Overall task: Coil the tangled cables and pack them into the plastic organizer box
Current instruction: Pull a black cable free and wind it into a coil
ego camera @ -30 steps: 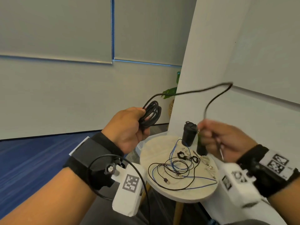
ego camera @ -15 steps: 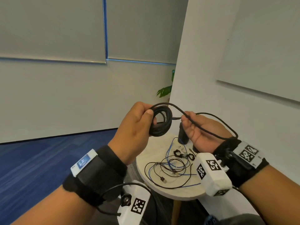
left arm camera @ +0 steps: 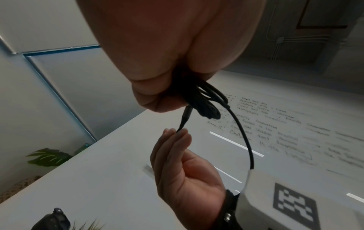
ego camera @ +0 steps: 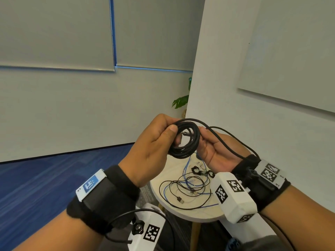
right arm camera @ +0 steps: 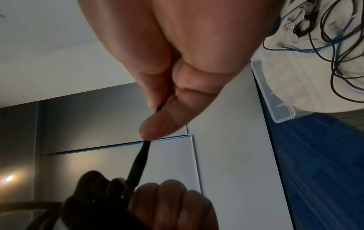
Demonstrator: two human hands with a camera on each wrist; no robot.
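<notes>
The left hand [ego camera: 154, 142] is clamped on a black coil [ego camera: 184, 140], thumb on top and fingers wrapped round one side of the loops, holding it up in the air above the round worktop [ego camera: 188, 212]. The right hand [ego camera: 215, 151] sits just beside the coil, its fingertips [right arm camera: 157, 121] pinching the cable's free end right by the plug [left arm camera: 186, 114]; from the coil a slack length of the same cable arcs over that hand toward its wrist. Down on the worktop lies a loose tangle [ego camera: 188, 187] of thin black and blue wires with a USB plug showing. A clear box [right arm camera: 275, 96] stands on the blue floor, close against the worktop's far edge. A green plant [ego camera: 181, 101] peeks from behind the white wall.
</notes>
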